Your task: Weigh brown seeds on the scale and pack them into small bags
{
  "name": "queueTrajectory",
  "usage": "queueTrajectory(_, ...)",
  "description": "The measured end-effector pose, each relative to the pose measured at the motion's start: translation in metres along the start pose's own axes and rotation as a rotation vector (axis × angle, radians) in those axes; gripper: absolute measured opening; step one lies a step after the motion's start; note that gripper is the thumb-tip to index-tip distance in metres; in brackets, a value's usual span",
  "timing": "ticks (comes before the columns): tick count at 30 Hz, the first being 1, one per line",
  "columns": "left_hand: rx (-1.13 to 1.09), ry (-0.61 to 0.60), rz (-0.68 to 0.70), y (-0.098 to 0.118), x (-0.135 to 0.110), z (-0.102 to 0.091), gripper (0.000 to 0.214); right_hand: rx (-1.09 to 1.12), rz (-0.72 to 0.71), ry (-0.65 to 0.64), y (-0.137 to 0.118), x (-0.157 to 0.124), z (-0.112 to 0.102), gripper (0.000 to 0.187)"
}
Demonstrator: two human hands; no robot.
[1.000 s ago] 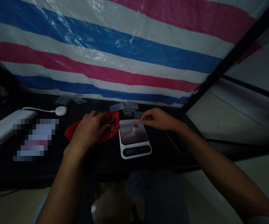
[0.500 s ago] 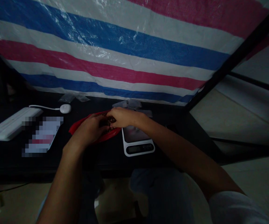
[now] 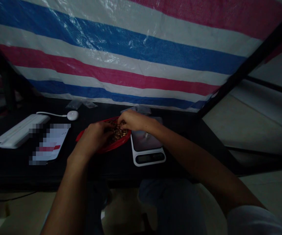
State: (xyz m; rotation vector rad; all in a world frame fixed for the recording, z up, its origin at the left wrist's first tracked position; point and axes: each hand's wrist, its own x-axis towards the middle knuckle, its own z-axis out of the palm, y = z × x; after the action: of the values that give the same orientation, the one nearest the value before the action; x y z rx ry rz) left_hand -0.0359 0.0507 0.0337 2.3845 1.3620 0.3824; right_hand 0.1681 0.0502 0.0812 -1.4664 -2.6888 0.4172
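Observation:
A shiny red plastic holder (image 3: 116,145), either an opened bag or a shallow dish, lies on the black table. It is filled with small brown and golden pieces (image 3: 117,134), too small and dim to name. At its left side my left hand (image 3: 94,135) reaches in over the pieces, thumb and fingers apart. My right hand (image 3: 133,120) comes in from the right, its fingers bent down and drawn together at the pieces; what they pinch, if anything, is hidden. Beneath my right wrist sits a white digital scale (image 3: 149,158) with a grey top, partly covered by the forearm.
On the left lie a white oblong case (image 3: 21,130), a phone (image 3: 54,140) blurred in part, and a round white puck (image 3: 72,115) on a cable. Small clear plastic bags (image 3: 74,104) rest along the back. A striped plastic sheet (image 3: 136,68) hangs behind the table (image 3: 116,169).
My hands have spread slightly apart over the red holder, so more of the small pieces show. The whole view has shifted a little, moving everything slightly to the right.

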Motion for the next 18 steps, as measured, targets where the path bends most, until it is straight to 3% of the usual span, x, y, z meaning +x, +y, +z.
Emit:
queueTrajectory(4,0.018,0.043,0.01,0.008,-0.003,-0.004,0.033,0.065,-0.003,0.058,0.008,-0.021,-0.016,0.019)
queueTrajectory(10,0.01,0.075,0.073,0.012,-0.003,-0.001,0.033,0.06,0.105,0.054,0.021,-0.081,-0.044,0.016)
queueTrajectory(14,-0.031,0.091,0.155,0.011,0.0,0.005,0.034,0.069,0.118,0.019,0.027,-0.105,-0.047,0.015)
queueTrajectory(18,-0.107,0.081,0.22,0.016,0.003,0.011,0.038,0.101,0.115,-0.023,0.028,-0.107,-0.04,0.017)
